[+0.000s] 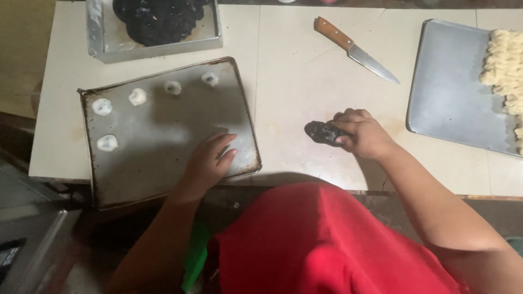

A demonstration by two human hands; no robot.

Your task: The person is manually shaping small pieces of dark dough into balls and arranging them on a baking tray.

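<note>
Currently the right hand (364,132) grips a dark, lumpy piece of dough (322,132), fingers curled over it and pressing it against the pale tabletop (294,81), between the two trays. The left hand (210,162) lies flat, fingers spread and holding nothing, on the worn, dark-edged rectangular metal baking tray (163,136), near its front right corner.

That tray carries five small round pale pieces (138,97) with dark centres, set along its far and left edges (the remaining surface is bare).

Judged from this layout, the step in hand is portioning or shaping the dark dough. The next move calls for a firm pinch on a small portion and a steady tray under the left palm.

A square metal pan of dark dough (158,22) stands beyond the tray. A wooden-handled kitchen knife (354,49) lies untouched on the table. A second, brighter metal sheet (452,92) to the right holds rows of pale piped dough (504,65).
</note>
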